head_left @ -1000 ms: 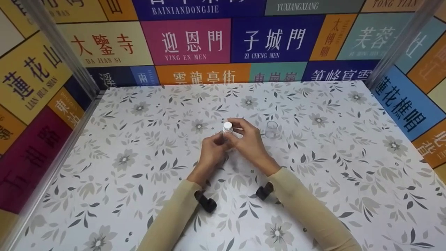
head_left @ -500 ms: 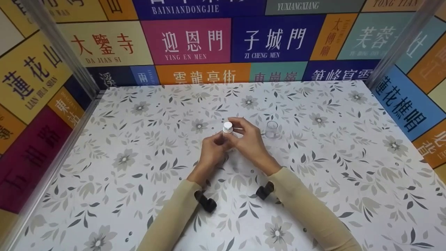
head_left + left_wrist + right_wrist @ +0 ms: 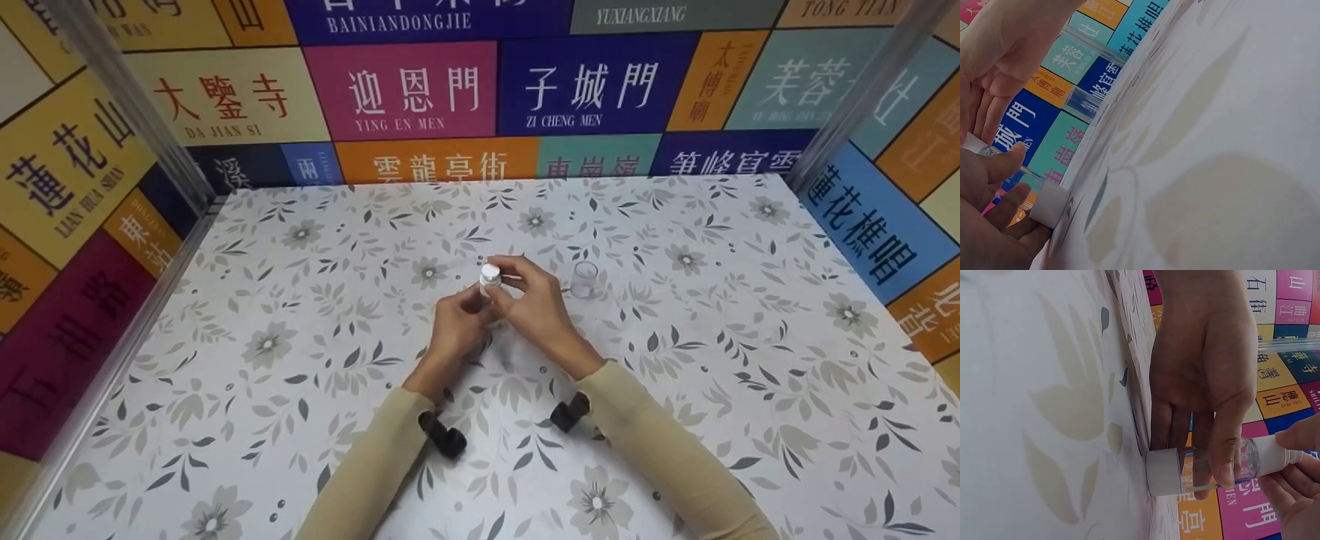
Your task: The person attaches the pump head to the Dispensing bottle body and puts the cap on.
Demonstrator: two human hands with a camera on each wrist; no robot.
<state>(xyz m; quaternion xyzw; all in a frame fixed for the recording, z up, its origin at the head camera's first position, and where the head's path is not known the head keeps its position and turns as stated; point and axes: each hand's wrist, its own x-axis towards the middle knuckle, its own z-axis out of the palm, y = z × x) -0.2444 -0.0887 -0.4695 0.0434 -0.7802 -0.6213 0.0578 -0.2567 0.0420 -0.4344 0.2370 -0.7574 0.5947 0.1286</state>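
Note:
A small clear bottle (image 3: 1199, 471) stands on the table, with a white base band (image 3: 1163, 473) and a white stepped top (image 3: 490, 271). Its body is gripped by my left hand (image 3: 459, 324), thumb on one side and fingers on the other, as the right wrist view shows. My right hand (image 3: 538, 304) pinches the white collar (image 3: 1269, 454) of the top between thumb and fingers. From the left wrist view, the right hand (image 3: 1008, 39) covers most of the top. A clear empty cup-like piece (image 3: 584, 280) stands just right of the right hand.
White cloth with grey flowers and leaves covers the table (image 3: 300, 442). Printed panels (image 3: 400, 90) with large characters wall it in at the back and both sides. Black wrist camera mounts (image 3: 442, 435) hang under both forearms.
Both hands stay where they were on the bottle. The right hand's fingers at the top have dipped and shifted very slightly.

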